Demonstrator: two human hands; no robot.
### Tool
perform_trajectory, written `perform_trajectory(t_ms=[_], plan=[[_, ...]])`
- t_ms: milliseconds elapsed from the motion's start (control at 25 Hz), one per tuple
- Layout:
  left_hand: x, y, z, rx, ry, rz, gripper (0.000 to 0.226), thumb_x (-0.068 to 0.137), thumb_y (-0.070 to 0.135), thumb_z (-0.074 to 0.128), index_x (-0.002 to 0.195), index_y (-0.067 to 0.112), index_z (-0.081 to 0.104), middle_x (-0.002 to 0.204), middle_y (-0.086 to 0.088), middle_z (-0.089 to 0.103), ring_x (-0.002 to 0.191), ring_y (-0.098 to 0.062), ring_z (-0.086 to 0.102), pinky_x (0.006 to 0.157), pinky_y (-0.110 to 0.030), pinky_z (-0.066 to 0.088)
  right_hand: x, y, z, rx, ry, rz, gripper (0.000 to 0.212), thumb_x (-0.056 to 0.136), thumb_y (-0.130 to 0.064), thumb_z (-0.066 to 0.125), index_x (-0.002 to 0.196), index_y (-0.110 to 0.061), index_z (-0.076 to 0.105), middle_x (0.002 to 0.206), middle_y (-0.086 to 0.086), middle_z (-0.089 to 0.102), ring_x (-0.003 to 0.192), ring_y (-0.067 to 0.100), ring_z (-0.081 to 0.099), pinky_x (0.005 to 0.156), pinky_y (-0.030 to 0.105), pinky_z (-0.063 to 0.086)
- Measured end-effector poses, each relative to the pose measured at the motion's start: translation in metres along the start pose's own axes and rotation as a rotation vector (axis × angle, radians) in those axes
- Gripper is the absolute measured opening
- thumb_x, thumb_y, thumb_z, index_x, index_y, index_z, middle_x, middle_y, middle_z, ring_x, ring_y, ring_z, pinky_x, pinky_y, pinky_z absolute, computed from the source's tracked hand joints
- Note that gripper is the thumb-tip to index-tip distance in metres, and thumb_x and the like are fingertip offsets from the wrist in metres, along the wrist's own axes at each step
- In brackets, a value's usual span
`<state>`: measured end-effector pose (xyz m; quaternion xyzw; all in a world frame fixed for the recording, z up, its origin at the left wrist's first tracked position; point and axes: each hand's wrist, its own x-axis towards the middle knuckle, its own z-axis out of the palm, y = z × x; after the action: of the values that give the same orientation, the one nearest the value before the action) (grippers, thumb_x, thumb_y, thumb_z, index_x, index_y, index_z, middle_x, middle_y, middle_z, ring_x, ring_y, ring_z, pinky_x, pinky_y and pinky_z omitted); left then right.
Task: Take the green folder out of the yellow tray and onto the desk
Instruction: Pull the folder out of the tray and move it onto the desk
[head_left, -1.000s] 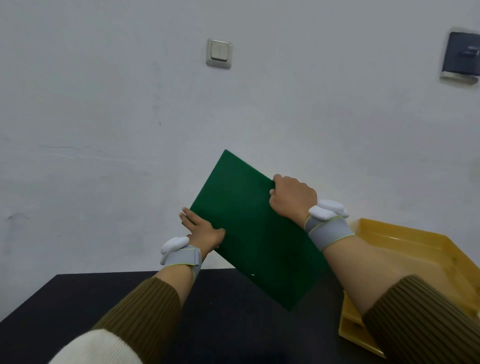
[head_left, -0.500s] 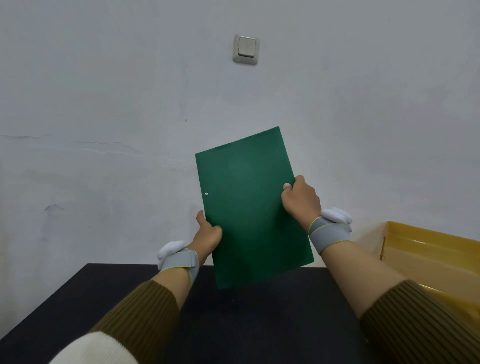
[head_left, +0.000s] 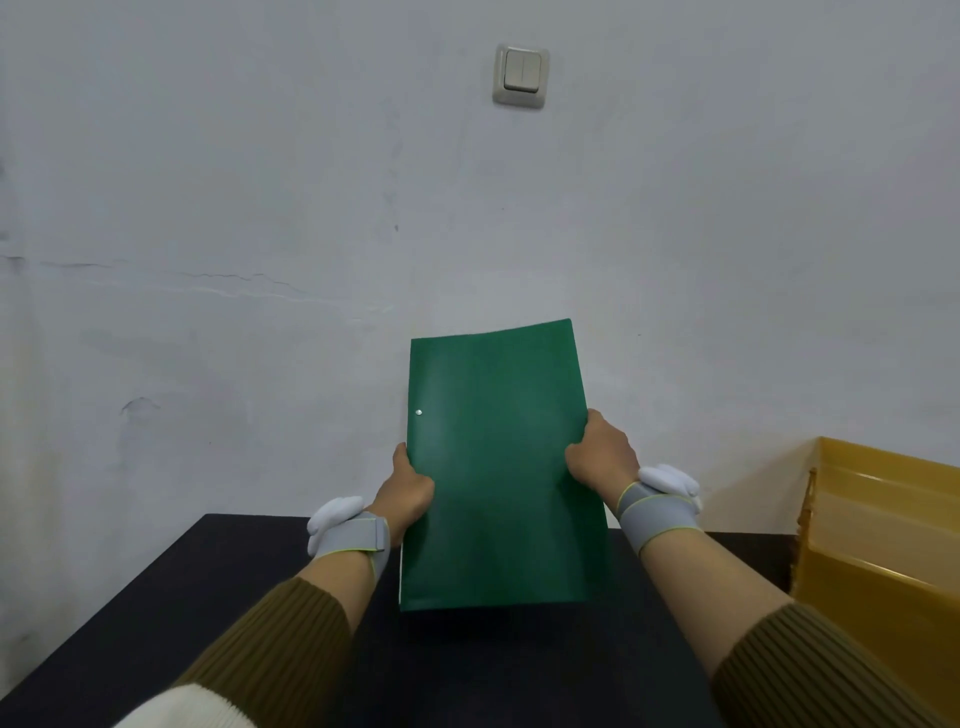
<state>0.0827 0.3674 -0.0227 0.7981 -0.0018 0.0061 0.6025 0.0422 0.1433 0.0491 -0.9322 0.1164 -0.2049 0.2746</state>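
I hold the green folder (head_left: 498, 467) in the air above the black desk (head_left: 182, 597), tilted with its far edge raised toward the wall. My left hand (head_left: 408, 491) grips its left edge and my right hand (head_left: 602, 460) grips its right edge. A small white rivet shows near the folder's left side. The yellow tray (head_left: 883, 525) stands at the right edge of the view, apart from the folder. Whether the folder's near edge touches the desk I cannot tell.
A grey-white wall rises right behind the desk, with a light switch (head_left: 521, 76) high up. The desk's left edge runs diagonally toward me. Both wrists wear grey straps with white sensors.
The folder has turned from a diagonal tilt to nearly square with me and come lower toward the desk. The view has shifted left, so less of the tray shows.
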Motion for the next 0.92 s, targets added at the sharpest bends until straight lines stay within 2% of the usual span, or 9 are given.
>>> perform_trajectory(t_ms=[120,280,440,680,760,840,920], plan=[[0.006,-0.014,-0.002,0.07,-0.007,-0.051,0.056,0.089,0.017,0.045,0.142,0.022,0.027,0.124,-0.019,0.058,0.109,-0.042,0.06,0.098,-0.052,0.05,-0.002,0.006,0.015,-0.077,-0.041,0.007,0.041,0.091,-0.011,0.049,0.132,-0.009,0.047,0.127,0.014,0.062,0.118,0.037,0.055,0.096,0.041,0.048],[0.01,-0.028,-0.004,0.161,-0.045,-0.104,0.051,0.09,0.014,0.04,0.14,0.017,0.028,0.123,-0.021,0.057,0.11,-0.043,0.059,0.1,-0.052,0.049,-0.009,0.013,0.035,-0.168,-0.076,0.037,0.037,0.092,-0.012,0.045,0.128,-0.009,0.047,0.122,0.013,0.063,0.126,0.036,0.042,0.098,0.043,0.045],[0.009,-0.041,-0.003,0.226,-0.091,-0.161,0.051,0.094,0.017,0.041,0.143,0.012,0.025,0.131,-0.022,0.053,0.117,-0.042,0.057,0.104,-0.051,0.045,-0.014,0.021,0.05,-0.175,-0.134,0.041,0.038,0.094,-0.011,0.05,0.131,-0.006,0.046,0.128,0.016,0.062,0.119,0.036,0.057,0.096,0.039,0.048],[0.005,-0.05,-0.001,0.351,-0.125,-0.255,0.056,0.1,0.02,0.035,0.149,0.005,0.014,0.146,-0.02,0.042,0.13,-0.038,0.048,0.111,-0.048,0.039,-0.022,0.033,0.071,-0.204,-0.214,0.092,0.04,0.096,-0.014,0.051,0.134,-0.004,0.044,0.133,0.016,0.059,0.121,0.034,0.057,0.097,0.036,0.047],[0.005,-0.055,0.002,0.346,-0.162,-0.344,0.053,0.098,0.013,0.033,0.147,-0.005,0.021,0.146,-0.024,0.043,0.13,-0.042,0.05,0.106,-0.051,0.043,-0.024,0.038,0.078,-0.21,-0.24,0.103,0.04,0.096,-0.014,0.05,0.134,-0.004,0.044,0.133,0.016,0.058,0.122,0.034,0.057,0.098,0.038,0.048],[0.001,-0.056,0.004,0.363,-0.222,-0.368,0.046,0.096,0.007,0.035,0.138,-0.011,0.041,0.14,-0.028,0.051,0.125,-0.045,0.054,0.103,-0.053,0.047,-0.026,0.042,0.084,-0.227,-0.263,0.115,0.038,0.096,-0.014,0.05,0.132,-0.004,0.045,0.133,0.016,0.059,0.121,0.034,0.058,0.097,0.037,0.047],[-0.001,-0.061,0.006,0.416,-0.194,-0.326,0.044,0.096,0.007,0.036,0.135,-0.01,0.047,0.14,-0.029,0.051,0.13,-0.044,0.05,0.107,-0.05,0.044,-0.027,0.047,0.089,-0.24,-0.29,0.134,0.037,0.096,-0.015,0.05,0.131,-0.003,0.046,0.133,0.016,0.059,0.121,0.034,0.058,0.095,0.036,0.046]])
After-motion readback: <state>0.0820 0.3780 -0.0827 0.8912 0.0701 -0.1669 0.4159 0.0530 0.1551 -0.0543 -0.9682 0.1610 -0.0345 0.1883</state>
